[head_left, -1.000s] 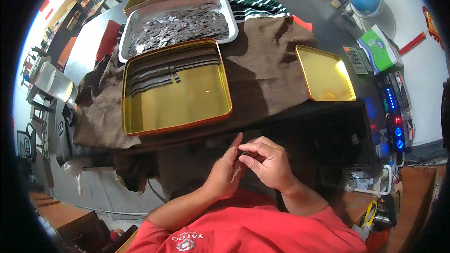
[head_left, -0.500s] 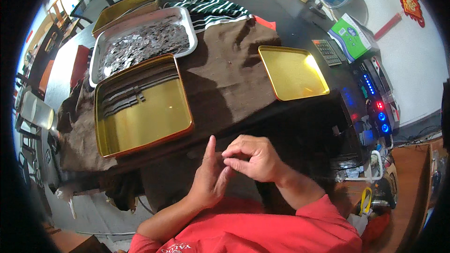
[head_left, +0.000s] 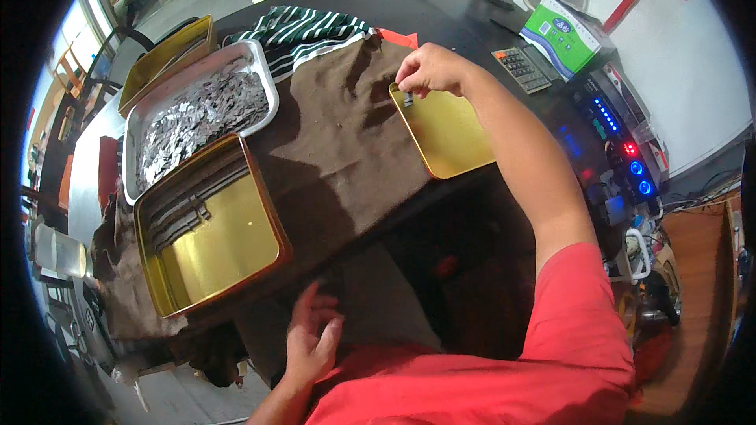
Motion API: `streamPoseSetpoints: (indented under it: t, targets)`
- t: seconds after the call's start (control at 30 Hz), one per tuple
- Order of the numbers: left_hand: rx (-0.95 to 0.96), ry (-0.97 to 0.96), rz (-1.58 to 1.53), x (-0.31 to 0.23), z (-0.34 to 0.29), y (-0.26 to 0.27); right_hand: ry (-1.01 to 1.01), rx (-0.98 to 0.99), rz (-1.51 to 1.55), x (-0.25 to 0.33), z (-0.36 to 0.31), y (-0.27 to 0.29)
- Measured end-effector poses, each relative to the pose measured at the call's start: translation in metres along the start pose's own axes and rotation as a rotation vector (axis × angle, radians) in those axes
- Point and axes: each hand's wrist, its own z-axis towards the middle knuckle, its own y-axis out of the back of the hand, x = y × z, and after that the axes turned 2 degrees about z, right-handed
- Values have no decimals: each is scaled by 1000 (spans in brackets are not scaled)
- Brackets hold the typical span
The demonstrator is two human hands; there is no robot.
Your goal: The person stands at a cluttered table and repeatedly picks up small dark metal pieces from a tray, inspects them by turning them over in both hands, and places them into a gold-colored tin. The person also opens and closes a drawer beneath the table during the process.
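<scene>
My right hand (head_left: pixel 431 71) reaches over the far left corner of a shallow gold tray (head_left: pixel 453 138), thumb and fingers pinched. At the fingertips is a short dark stack of small flat pieces (head_left: pixel 408 99), close to the tray's surface; whether it touches the tray I cannot tell. My left hand (head_left: pixel 313 338) hangs low in front of the cloth-covered table edge, slightly blurred, fingers apart and nothing visible in it. To its left stands a deeper gold tin (head_left: pixel 236 252) with rows of dark stacked pieces (head_left: pixel 193 205) along its far side.
A white tray (head_left: pixel 270 102) heaped with loose dark flakes (head_left: pixel 205 114) stands behind the deep tin, beside another gold tin (head_left: pixel 177 47). Brown cloth (head_left: pixel 331 122) covers the table here. A calculator (head_left: pixel 521 69), a green-and-white box (head_left: pixel 563 35) and a device with lit lamps (head_left: pixel 622 134) stand at the right.
My hands have come apart. The right has reached forward and right to the shallow tray, where a dark stack now shows; the left has dropped lower and left. The whole view has shifted.
</scene>
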Motion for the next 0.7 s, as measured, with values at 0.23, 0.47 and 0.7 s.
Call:
streamPoseSetpoints:
  t: [0.23,0.47,0.7]
  targets:
    - [-25,127,-2,6,-11,9,-56,6,20,-16,17,-11]
    - [12,134,-42,10,-8,6,44,-98,-11,-19,4,-24]
    - [7,79,-49,19,-11,8,0,-158,59,-25,-2,-27]
